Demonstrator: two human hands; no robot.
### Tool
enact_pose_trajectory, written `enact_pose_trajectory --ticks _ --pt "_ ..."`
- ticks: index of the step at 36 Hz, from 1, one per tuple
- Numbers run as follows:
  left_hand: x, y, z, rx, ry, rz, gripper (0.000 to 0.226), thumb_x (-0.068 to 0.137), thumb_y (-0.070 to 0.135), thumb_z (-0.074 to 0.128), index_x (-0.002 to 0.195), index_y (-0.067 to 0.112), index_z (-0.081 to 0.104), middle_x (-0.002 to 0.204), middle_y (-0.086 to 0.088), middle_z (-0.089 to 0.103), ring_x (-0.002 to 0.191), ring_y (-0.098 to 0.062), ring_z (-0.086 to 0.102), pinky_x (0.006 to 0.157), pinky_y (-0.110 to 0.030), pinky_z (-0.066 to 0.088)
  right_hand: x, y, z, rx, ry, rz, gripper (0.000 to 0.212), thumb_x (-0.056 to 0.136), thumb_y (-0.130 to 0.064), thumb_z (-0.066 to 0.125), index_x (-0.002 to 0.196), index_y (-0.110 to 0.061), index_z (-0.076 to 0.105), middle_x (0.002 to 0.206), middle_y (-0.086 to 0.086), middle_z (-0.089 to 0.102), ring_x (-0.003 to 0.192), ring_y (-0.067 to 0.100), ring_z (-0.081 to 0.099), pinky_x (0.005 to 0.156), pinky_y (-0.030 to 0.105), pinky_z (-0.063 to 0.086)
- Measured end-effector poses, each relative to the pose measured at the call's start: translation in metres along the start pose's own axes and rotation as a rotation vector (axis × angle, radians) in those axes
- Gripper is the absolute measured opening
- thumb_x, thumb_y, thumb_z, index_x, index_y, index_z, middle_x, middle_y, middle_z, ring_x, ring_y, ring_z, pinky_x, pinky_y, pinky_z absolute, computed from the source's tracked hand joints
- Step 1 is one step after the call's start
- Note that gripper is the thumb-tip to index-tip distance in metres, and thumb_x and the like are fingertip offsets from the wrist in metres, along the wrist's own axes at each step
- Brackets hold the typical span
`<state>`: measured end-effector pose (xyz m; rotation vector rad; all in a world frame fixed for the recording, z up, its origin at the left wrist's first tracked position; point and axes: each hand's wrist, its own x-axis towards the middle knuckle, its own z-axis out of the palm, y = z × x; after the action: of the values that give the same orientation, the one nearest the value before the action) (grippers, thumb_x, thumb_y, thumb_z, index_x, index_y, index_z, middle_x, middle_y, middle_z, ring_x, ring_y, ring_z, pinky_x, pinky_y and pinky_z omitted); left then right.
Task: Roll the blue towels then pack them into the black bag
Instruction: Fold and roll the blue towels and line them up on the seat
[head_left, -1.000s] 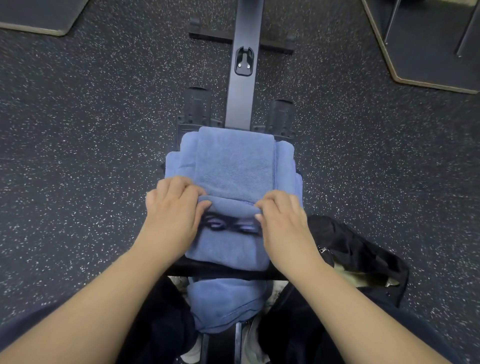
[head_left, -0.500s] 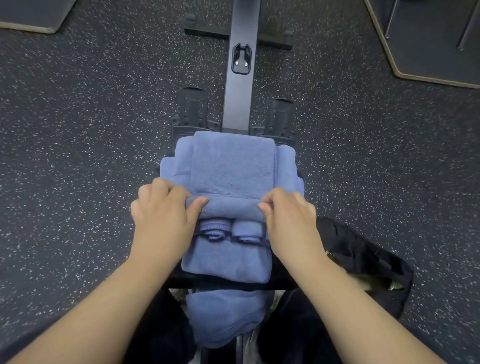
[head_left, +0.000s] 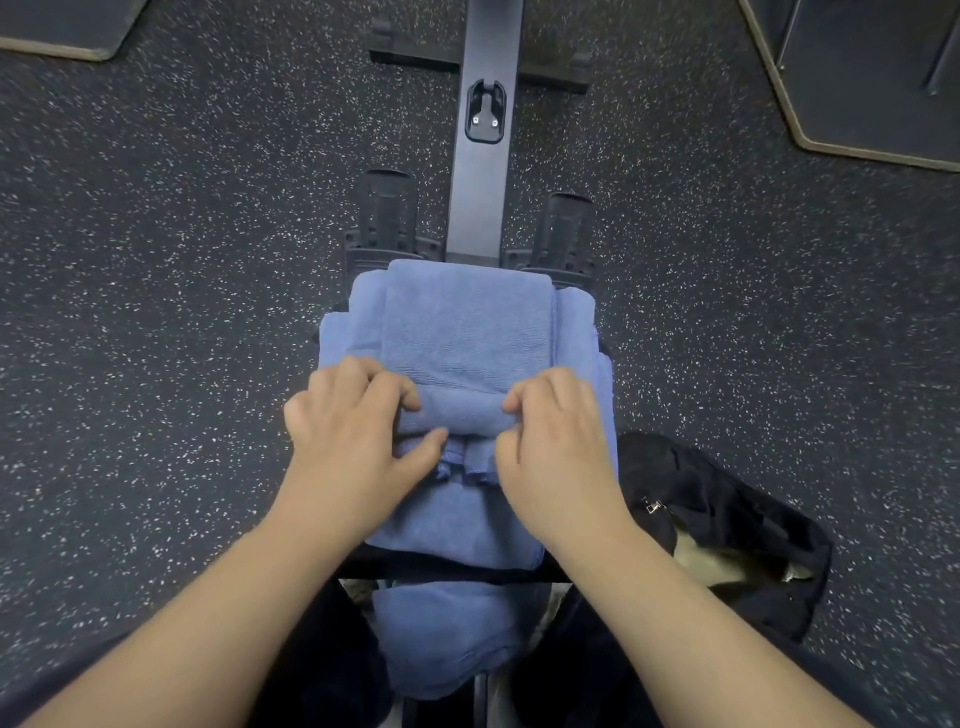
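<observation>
Blue towel (head_left: 467, 332) lengthwise, roll crosswise, both hands

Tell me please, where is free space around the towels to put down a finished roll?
Bare speckled floor lies left of the blue towels, out to the mat corner. More lies right of them, above the black bag and below the other mat. The middle is crowded: left hand and right hand grip the roll, the machine's rail beyond.

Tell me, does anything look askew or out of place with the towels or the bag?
Nothing stands out. Both hands, left hand and right hand, grip the roll evenly on the blue towels. The black bag lies open on the floor beside them.
</observation>
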<state>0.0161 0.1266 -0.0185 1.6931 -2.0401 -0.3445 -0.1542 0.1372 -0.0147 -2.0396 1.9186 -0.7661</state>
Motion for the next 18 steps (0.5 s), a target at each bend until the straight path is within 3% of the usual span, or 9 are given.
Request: enact_pose_trajectory --ticks 3,6,13,18 --pt "0.001 -0.001 0.004 -0.004 -0.004 -0.014 0.037 0.068 0.057 0.056 0.091 0.028 0.048 0.099 0.010 0.033 0.093 -0.017 0.032 0.076 -0.030 0.013 -0.002 -0.001 0.002 -0.041 -0.020 0.022 0.022 0.067 -0.019 0.043 0.086 -0.010 0.052 0.091 0.009 0.051 0.086 0.025 0.041 0.073 0.035 0.032" --pt "0.001 0.000 0.008 0.001 0.001 -0.038 0.035 0.068 0.045 0.063 0.094 0.028 0.047 0.104 0.003 0.040 0.094 -0.018 0.032 0.078 -0.038 0.023 -0.001 0.002 0.004 -0.091 -0.006 -0.003 0.027 0.063 -0.015 0.057 0.089 -0.012 0.051 0.093 0.008 0.052 0.087 0.022 0.037 0.074 0.033 0.032" --pt "0.005 -0.001 0.012 -0.011 -0.051 -0.064 0.038 0.076 0.044 0.037 0.103 0.022 0.052 0.110 -0.004 0.047 0.099 -0.019 0.031 0.079 -0.034 0.019 0.002 0.009 0.003 -0.107 -0.077 -0.011 0.039 0.061 -0.003 0.061 0.098 -0.014 0.053 0.100 0.004 0.053 0.091 0.023 0.043 0.075 0.031 0.026" --pt "0.009 -0.006 0.010 -0.001 -0.032 -0.024 0.033 0.088 0.043 0.034 0.109 0.026 0.053 0.114 -0.001 0.052 0.102 -0.018 0.032 0.078 -0.029 0.014 0.009 0.015 -0.007 -0.079 -0.188 -0.024 0.031 0.084 -0.008 0.064 0.113 -0.012 0.056 0.111 0.004 0.055 0.101 0.027 0.049 0.085 0.028 0.022"
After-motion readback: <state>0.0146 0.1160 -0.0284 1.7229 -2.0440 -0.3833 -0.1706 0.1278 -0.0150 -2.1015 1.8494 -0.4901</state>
